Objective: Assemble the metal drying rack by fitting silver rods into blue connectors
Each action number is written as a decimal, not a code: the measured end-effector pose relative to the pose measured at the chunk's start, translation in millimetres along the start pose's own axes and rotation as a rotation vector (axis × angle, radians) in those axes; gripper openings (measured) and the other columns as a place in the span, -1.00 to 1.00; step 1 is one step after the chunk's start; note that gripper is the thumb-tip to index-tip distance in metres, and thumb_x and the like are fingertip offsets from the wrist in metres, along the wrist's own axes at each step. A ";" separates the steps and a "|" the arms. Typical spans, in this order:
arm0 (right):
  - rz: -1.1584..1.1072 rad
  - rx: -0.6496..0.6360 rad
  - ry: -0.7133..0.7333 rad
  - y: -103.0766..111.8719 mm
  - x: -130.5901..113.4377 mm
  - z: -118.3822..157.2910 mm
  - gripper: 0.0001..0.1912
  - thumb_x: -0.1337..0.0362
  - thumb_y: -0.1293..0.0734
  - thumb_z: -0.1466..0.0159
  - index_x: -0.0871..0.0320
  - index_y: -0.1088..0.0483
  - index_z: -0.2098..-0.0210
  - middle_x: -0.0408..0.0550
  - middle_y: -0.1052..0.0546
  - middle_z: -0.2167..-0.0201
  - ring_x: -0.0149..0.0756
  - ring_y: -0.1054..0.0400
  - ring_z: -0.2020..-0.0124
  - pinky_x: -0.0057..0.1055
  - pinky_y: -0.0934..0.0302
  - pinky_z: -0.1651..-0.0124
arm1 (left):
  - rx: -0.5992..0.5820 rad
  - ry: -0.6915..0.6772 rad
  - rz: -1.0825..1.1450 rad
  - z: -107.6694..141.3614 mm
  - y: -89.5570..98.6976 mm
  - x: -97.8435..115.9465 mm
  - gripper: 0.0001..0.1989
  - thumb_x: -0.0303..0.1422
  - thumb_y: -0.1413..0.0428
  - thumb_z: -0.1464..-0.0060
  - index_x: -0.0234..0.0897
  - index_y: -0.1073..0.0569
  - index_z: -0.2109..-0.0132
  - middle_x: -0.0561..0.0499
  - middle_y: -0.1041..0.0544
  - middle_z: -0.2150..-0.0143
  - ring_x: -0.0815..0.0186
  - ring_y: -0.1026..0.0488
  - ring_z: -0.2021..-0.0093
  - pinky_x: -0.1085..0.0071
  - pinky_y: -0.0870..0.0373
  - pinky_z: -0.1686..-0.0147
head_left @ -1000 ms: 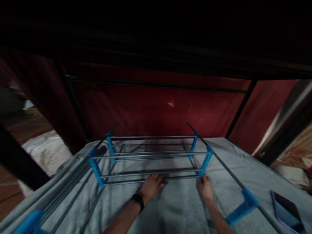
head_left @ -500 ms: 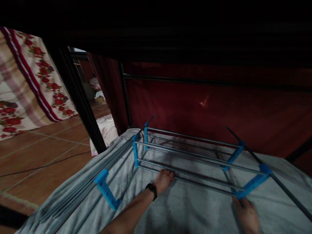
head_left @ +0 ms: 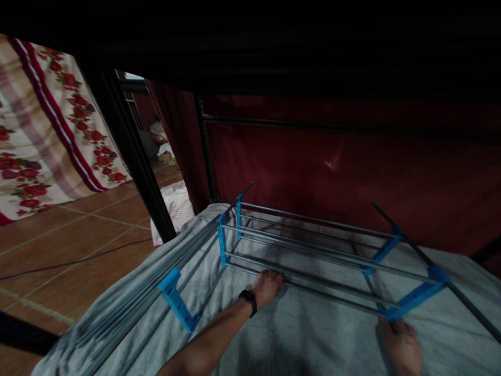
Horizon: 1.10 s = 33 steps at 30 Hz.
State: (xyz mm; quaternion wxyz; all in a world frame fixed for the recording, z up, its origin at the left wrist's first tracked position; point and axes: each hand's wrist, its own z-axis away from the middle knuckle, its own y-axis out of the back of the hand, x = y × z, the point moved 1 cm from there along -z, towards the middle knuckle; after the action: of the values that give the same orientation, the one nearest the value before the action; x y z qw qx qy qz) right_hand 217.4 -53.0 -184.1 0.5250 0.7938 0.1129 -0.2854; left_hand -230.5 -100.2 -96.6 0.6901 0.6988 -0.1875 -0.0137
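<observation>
A partly assembled rack of thin grey metal rods (head_left: pixel 313 271) and blue plastic brackets lies on the bed. My left hand (head_left: pixel 266 287), with a black band on its wrist, has its fingers wrapped round the lowest front rod (head_left: pixel 332 300), left of its middle. At that rod's right end, my right hand (head_left: pixel 403 344) grips the lower corner of the front right bracket (head_left: pixel 417 300); its fingertips are partly hidden. Two upright brackets (head_left: pixel 222 243) join the rods at the left. Nearer me, another blue bracket (head_left: pixel 178 300) sits on the left side rods with no crossbar attached.
A bundle of loose rods (head_left: pixel 156 277) lies along the bed's left side on a grey blanket (head_left: pixel 313 344). A black bed post (head_left: pixel 129 156) stands at the left, and a dark upper frame hangs low overhead. Behind is a red curtain (head_left: pixel 282 162). A cable (head_left: pixel 78 259) crosses the tiled floor.
The view has turned slightly left, so everything sits a little further right. Both hands keep their places on the rack, which looks unchanged.
</observation>
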 end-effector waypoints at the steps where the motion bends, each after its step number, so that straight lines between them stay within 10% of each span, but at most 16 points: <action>1: -0.004 -0.009 0.008 -1.0 -0.3 0.3 -0.66 -0.10 -0.15 -0.16 -0.01 -0.34 0.44 0.21 -0.49 0.35 0.17 -0.48 0.26 0.04 -0.38 0.18 | 0.003 0.006 -0.001 -0.1 0.6 0.7 -0.73 -0.31 0.04 -0.39 -0.28 -0.51 -0.02 -0.17 -0.64 0.05 0.07 -0.56 -0.05 0.16 -0.43 -0.09; 13: -0.071 -0.027 -0.064 27.5 -59.9 10.6 -0.77 0.23 -0.20 -0.17 0.15 -0.46 0.31 0.12 -0.53 0.27 -0.08 -0.46 0.18 -0.23 -0.35 0.03 | 0.101 0.036 -0.067 27.1 6.5 -1.0 -0.54 -0.36 0.14 -0.40 -0.25 -0.33 -0.35 -0.22 -0.42 -0.33 0.03 -0.27 -0.36 -0.03 -0.06 -0.41; 21: -0.069 0.063 -0.123 20.9 -66.9 20.3 -0.49 0.42 -0.18 -0.14 0.24 -0.47 -0.05 0.10 -0.54 0.16 -0.12 -0.47 0.09 -0.31 -0.33 -0.02 | 0.139 0.091 -0.015 38.0 16.6 -42.5 -0.54 -0.33 0.18 -0.37 -0.18 -0.44 -0.26 -0.12 -0.54 -0.18 0.09 -0.40 -0.21 0.09 -0.15 -0.33; 33: -0.040 0.052 -0.121 22.1 -69.7 26.9 -0.50 0.36 -0.17 -0.19 0.26 -0.46 -0.09 0.14 -0.54 0.10 -0.10 -0.45 0.05 -0.28 -0.31 -0.08 | 0.038 0.112 0.077 24.2 25.2 -48.6 -0.52 -0.34 0.20 -0.35 -0.20 -0.59 -0.10 -0.15 -0.59 -0.15 0.03 -0.44 -0.16 0.07 -0.29 -0.19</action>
State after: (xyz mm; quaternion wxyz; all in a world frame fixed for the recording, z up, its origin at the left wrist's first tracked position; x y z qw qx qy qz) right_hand 162.4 -78.1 -134.9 0.5041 0.7861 0.0896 -0.3462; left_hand -288.6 -109.2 -85.0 0.6862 0.7037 -0.1755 0.0558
